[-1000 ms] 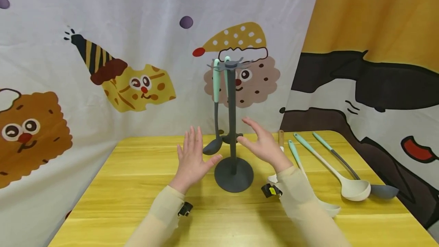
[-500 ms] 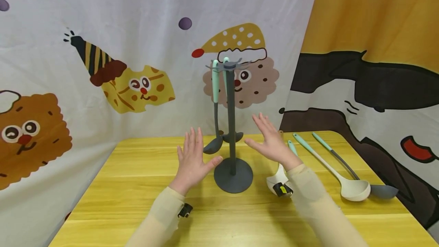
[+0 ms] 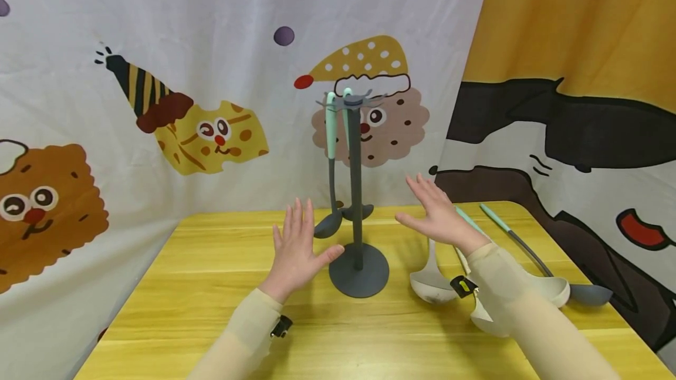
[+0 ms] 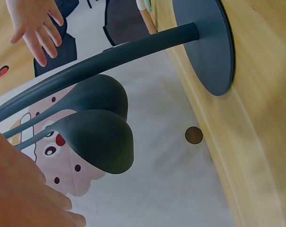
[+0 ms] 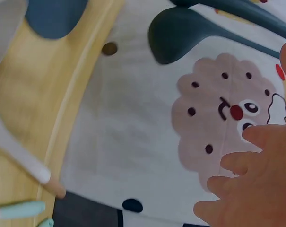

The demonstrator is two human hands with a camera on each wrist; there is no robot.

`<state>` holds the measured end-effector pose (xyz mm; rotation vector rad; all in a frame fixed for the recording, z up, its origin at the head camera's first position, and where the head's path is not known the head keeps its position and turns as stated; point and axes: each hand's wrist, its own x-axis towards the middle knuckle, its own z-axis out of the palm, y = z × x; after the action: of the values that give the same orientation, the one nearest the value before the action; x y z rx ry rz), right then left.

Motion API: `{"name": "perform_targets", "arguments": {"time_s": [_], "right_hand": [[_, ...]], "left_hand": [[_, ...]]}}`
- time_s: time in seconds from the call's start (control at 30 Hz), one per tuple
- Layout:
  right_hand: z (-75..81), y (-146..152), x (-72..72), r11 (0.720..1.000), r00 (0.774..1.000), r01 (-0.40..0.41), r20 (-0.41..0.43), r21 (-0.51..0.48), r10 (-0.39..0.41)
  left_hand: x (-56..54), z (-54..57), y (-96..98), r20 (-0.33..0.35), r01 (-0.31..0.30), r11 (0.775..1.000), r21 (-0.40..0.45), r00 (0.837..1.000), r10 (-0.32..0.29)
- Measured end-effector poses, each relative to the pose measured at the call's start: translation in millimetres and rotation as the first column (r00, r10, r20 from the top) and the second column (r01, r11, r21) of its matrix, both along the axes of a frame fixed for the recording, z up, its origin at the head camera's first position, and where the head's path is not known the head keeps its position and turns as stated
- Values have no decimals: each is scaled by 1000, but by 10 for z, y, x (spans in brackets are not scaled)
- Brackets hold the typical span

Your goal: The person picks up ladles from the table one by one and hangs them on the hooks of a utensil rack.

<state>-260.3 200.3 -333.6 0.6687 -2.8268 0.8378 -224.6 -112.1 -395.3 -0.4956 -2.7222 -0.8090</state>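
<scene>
A dark grey utensil stand (image 3: pixel 356 192) rises from a round base on the wooden table, with small hooks at its top. Two dark ladles with mint handles hang on it: the nearer ladle (image 3: pixel 328 224) on the left, another ladle (image 3: pixel 364 211) behind the post. My left hand (image 3: pixel 294 254) hovers left of the stand, fingers straight, holding nothing; the left wrist view shows both ladle bowls (image 4: pixel 102 142) beside it. To the right of the stand, my right hand (image 3: pixel 440 216) is spread in the air above a white ladle (image 3: pixel 433 286), touching nothing.
On the table's right side lie more utensils: a white ladle (image 3: pixel 488 318) partly under the right sleeve, another white ladle (image 3: pixel 557 292), and a dark ladle (image 3: pixel 591 294) with a mint handle. A printed cartoon curtain (image 3: pixel 237 28) hangs behind the table (image 3: pixel 211 286).
My right hand has moved right, away from the stand, uncovering the nearest white ladle and covering parts of the others. The left hand has barely moved.
</scene>
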Motion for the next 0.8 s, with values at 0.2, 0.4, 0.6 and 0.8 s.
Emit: {"name": "perform_targets", "arguments": {"time_s": [0.2, 0.4, 0.6, 0.8], "right_hand": [[56, 131, -36, 999, 1000, 12, 26, 50, -13], [38, 249, -74, 994, 997, 30, 62, 103, -36], [23, 384, -58, 991, 996, 31, 82, 128, -42], [-30, 491, -84, 982, 990, 79, 100, 171, -97]], "left_hand": [[4, -27, -15, 5, -6, 1000, -20, 1000, 6], [15, -23, -34, 13, -1, 1000, -11, 1000, 1], [18, -44, -46, -1, 2, 1000, -5, 1000, -2], [16, -89, -27, -3, -7, 1000, -8, 1000, 7]]}}
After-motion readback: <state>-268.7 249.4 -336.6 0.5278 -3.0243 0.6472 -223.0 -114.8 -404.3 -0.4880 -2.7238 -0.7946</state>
